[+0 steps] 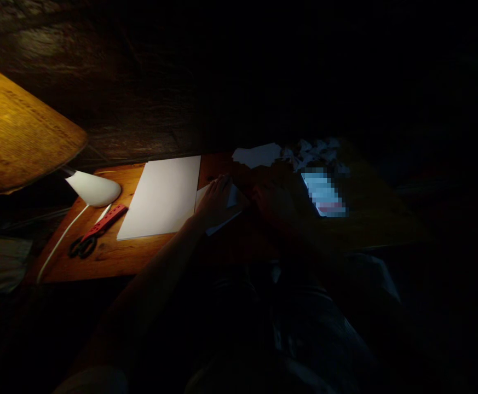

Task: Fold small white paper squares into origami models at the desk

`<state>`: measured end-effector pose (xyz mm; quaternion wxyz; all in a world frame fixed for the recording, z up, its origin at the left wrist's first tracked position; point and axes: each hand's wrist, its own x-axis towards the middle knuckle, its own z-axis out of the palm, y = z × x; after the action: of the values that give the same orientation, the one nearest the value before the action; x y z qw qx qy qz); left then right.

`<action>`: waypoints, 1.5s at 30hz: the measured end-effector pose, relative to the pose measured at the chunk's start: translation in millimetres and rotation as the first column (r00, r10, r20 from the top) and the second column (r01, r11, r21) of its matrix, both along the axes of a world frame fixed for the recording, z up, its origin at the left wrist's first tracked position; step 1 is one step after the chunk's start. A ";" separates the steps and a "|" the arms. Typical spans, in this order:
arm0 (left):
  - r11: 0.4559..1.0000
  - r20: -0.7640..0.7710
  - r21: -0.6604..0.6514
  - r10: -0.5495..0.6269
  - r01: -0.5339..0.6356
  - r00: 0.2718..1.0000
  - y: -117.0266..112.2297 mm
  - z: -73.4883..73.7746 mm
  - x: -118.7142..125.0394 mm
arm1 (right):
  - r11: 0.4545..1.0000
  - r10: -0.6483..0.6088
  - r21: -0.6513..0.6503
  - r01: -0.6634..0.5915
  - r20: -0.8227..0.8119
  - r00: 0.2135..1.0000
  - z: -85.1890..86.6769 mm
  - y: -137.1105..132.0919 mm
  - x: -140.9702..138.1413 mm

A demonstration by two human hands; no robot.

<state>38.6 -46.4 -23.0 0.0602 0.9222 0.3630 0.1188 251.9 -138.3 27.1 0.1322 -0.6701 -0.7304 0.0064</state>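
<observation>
The scene is very dark, lit only by a small lamp. My left hand (216,200) rests on a small white sheet of paper (222,219) on the wooden table (140,254), fingers bent and pressing down on it. My right hand (269,200) lies in shadow just to the right, on the same paper; its fingers are barely visible. A larger stack of white paper (162,194) lies just left of my left hand.
A white lamp head (94,189) with its cord sits at the table's left. Red-handled scissors (94,230) lie beside it. A lit phone screen (323,194) glows at right, with crumpled white paper (312,150) behind it. A wooden board (12,131) juts in at left.
</observation>
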 end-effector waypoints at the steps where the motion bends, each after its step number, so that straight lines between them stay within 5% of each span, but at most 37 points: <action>1: 1.000 0.002 -0.002 -0.002 0.002 1.000 0.2 -0.3 -0.2 | 1.000 0.007 0.002 -0.007 -0.005 1.000 -0.6 1.9 -1.1; 14: 1.000 0.079 0.003 -0.012 0.012 0.997 2.7 -7.4 -1.9 | 0.993 -0.077 0.085 0.084 -0.080 0.994 -20.0 9.2 26.8; 19: 1.000 0.090 -0.009 -0.003 0.004 0.996 2.6 -5.6 -1.5 | 0.996 -0.012 0.088 0.022 -0.109 0.994 -26.3 13.6 25.9; 33: 0.964 0.098 0.082 0.246 -0.255 0.964 -15.1 5.8 7.7 | 0.990 0.115 0.090 -0.108 -0.085 0.990 -22.2 51.4 11.4; 45: 0.966 0.052 0.064 0.249 -0.252 0.967 -20.3 15.6 8.0 | 0.996 0.068 0.068 -0.060 -0.136 0.988 -15.9 52.0 5.1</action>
<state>46.6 -66.7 -7.3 0.0200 0.8678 0.4707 0.1583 256.9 -86.3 11.2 0.2033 -0.6398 -0.7405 0.0337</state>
